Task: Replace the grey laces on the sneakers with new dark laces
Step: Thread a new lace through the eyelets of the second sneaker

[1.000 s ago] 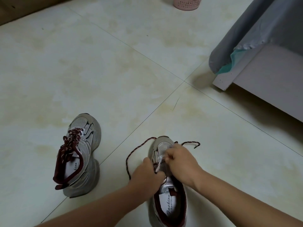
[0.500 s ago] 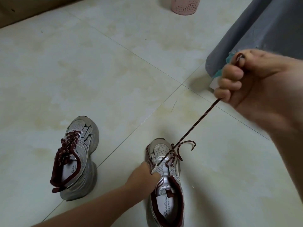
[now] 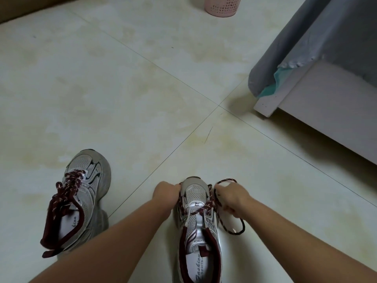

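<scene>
Two silver-grey sneakers with dark red lining stand on the tiled floor. The left sneaker is fully laced with a dark red speckled lace. On the right sneaker, directly in front of me, a dark red lace crosses only the lowest eyelets near the toe. My left hand grips one lace end at the shoe's left side. My right hand grips the other end at the right side, and its loose length loops on the floor.
A pink perforated bin stands at the far top. A white furniture base draped with grey cloth occupies the right. Cream tiled floor stretches ahead.
My right hand, which had pulled the lace high up to the right, has come back down beside the shoe's toe. My left hand moved from the tongue to the shoe's left side.
</scene>
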